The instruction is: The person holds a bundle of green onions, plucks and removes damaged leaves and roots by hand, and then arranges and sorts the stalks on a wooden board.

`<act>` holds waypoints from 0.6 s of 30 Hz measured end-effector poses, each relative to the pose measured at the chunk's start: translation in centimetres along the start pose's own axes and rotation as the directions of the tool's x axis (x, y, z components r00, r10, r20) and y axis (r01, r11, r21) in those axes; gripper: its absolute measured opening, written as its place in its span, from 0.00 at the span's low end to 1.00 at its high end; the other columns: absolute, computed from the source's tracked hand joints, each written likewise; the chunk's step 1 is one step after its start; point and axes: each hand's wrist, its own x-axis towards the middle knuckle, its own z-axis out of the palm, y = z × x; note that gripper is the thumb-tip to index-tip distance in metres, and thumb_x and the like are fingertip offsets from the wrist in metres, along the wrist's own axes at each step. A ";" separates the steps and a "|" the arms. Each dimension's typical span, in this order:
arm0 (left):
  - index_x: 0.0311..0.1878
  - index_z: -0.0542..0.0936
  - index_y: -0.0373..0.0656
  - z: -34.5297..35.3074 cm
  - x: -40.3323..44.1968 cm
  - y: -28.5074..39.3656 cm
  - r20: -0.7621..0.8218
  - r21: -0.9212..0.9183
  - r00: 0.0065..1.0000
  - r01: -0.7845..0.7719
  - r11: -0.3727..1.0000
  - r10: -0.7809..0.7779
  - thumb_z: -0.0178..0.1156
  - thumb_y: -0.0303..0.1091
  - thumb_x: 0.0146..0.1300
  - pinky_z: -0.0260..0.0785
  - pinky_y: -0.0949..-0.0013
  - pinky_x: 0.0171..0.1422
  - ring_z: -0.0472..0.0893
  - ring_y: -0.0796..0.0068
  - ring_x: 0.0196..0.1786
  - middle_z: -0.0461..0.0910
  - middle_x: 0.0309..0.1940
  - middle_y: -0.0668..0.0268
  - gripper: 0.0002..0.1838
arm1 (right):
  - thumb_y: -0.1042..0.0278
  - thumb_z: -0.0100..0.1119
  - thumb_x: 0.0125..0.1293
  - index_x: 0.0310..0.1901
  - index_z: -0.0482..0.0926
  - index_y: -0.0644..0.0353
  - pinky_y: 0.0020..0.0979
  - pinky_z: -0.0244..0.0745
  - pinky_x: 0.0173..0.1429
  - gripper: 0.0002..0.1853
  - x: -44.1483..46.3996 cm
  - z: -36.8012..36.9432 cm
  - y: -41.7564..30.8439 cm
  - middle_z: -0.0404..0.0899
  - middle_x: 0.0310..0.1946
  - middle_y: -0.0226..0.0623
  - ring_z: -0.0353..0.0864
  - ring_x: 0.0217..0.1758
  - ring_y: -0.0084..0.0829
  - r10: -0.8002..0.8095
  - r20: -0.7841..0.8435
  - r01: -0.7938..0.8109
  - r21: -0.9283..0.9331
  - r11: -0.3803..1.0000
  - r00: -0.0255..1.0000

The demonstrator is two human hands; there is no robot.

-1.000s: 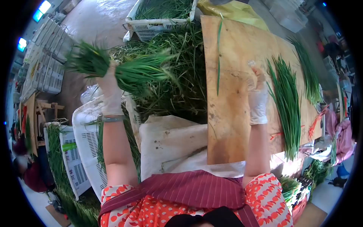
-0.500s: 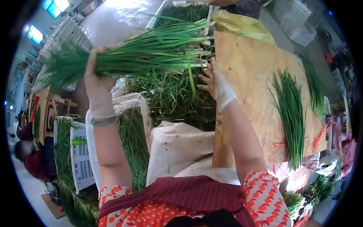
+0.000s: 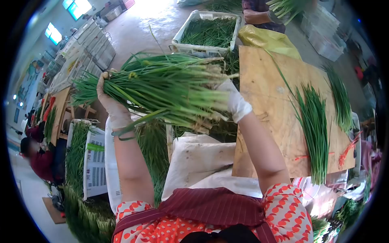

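A bright, bluish-white pair of windows (image 3: 77,9) is glowing at upper left, above tall stacks of white plastic crates (image 3: 90,47) that are standing on a shiny grey floor (image 3: 139,24). A yellow, crumpled plastic sack (image 3: 267,39) is lying at the top, just beside a co-worker in dark patterned clothing (image 3: 257,17), who is holding a bunch of pale green stalks (image 3: 288,8). Translucent, box-shaped plastic bins (image 3: 324,40) are standing at upper right. At far left, a person in a maroon top (image 3: 41,164) is working near a brown, flat rectangular panel (image 3: 54,210), which is lying on the floor.
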 end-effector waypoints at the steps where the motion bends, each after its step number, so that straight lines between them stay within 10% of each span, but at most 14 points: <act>1: 0.38 0.77 0.43 0.2 -0.3 0.5 -0.045 0.010 0.998 -0.043 0.999 0.044 0.50 0.38 0.62 0.71 0.59 0.54 0.77 0.64 0.45 0.78 0.40 0.61 0.10 | 0.81 0.50 0.61 0.54 0.68 0.66 0.32 0.76 0.53 0.18 -0.9 1.1 0.3 0.78 0.44 0.43 0.81 0.45 0.32 0.066 -0.069 -0.056 0.148 0.987 0.995; 2: 0.37 0.77 0.44 0.4 -0.5 1.0 0.085 0.029 0.994 -0.071 0.997 0.069 0.49 0.39 0.62 0.71 0.60 0.53 0.77 0.65 0.45 0.77 0.40 0.62 0.11 | 0.80 0.54 0.60 0.51 0.72 0.66 0.27 0.77 0.47 0.16 -2.4 2.5 0.7 0.80 0.41 0.40 0.81 0.41 0.28 -0.115 0.010 0.113 -0.264 0.958 0.993; 3: 0.37 0.77 0.44 0.5 -0.7 1.7 0.084 0.035 0.994 -0.079 0.996 0.076 0.49 0.39 0.62 0.71 0.60 0.53 0.77 0.65 0.45 0.77 0.40 0.62 0.11 | 0.80 0.54 0.60 0.51 0.72 0.66 0.27 0.77 0.47 0.16 -3.0 2.6 0.8 0.80 0.41 0.40 0.81 0.41 0.28 -0.111 0.018 0.112 -0.260 0.959 0.994; 5: 0.36 0.76 0.47 0.6 -0.7 3.0 0.069 0.118 0.983 -0.180 0.977 0.173 0.47 0.41 0.62 0.71 0.60 0.53 0.76 0.65 0.47 0.77 0.40 0.64 0.11 | 0.76 0.53 0.63 0.46 0.76 0.66 0.23 0.75 0.40 0.11 -4.3 1.7 0.0 0.81 0.36 0.36 0.79 0.34 0.23 -0.058 -0.162 -0.098 -0.803 0.588 0.985; 7: 0.36 0.76 0.46 0.4 -0.7 4.2 0.163 -0.003 0.975 -0.152 0.988 0.150 0.47 0.42 0.62 0.70 0.58 0.56 0.76 0.63 0.47 0.77 0.39 0.62 0.12 | 0.68 0.50 0.67 0.43 0.78 0.60 0.20 0.69 0.30 0.09 -5.2 -1.2 0.3 0.80 0.30 0.27 0.70 0.23 0.16 -0.158 -0.239 -0.062 -0.711 0.701 0.958; 10: 0.36 0.75 0.43 -0.1 -0.3 5.4 0.137 0.058 0.943 -0.312 0.948 0.302 0.46 0.42 0.62 0.65 0.51 0.62 0.77 0.60 0.46 0.78 0.38 0.57 0.13 | 0.63 0.49 0.68 0.41 0.79 0.61 0.18 0.68 0.29 0.11 -5.4 -7.3 -0.3 0.80 0.32 0.27 0.69 0.22 0.16 -0.291 -0.139 -0.117 -0.989 0.092 0.947; 12: 0.36 0.75 0.42 0.2 -0.1 5.9 0.133 0.053 0.940 -0.323 0.945 0.314 0.47 0.41 0.61 0.65 0.50 0.62 0.77 0.60 0.46 0.78 0.39 0.57 0.13 | 0.58 0.49 0.68 0.44 0.79 0.59 0.17 0.72 0.36 0.15 -5.3 -7.0 -1.7 0.81 0.36 0.29 0.75 0.28 0.16 -0.355 -0.422 -0.273 -0.875 0.400 0.834; 14: 0.45 0.76 0.39 0.0 -0.2 6.3 0.259 0.083 0.937 -0.264 0.961 0.235 0.48 0.42 0.61 0.62 0.51 0.64 0.75 0.54 0.52 0.79 0.42 0.56 0.18 | 0.55 0.51 0.67 0.48 0.78 0.58 0.21 0.71 0.50 0.17 -3.1 -3.0 -2.0 0.80 0.43 0.35 0.78 0.43 0.22 -0.279 -0.214 -0.015 -0.817 0.577 0.936; 18: 0.42 0.75 0.40 2.1 0.4 5.3 0.386 -0.205 0.888 -0.183 0.962 0.251 0.48 0.42 0.62 0.61 0.50 0.65 0.75 0.55 0.51 0.78 0.42 0.58 0.15 | 0.48 0.60 0.59 0.57 0.71 0.62 0.29 0.64 0.60 0.31 0.9 5.3 -1.3 0.76 0.50 0.41 0.73 0.54 0.28 -0.148 0.053 0.100 -0.938 0.332 0.988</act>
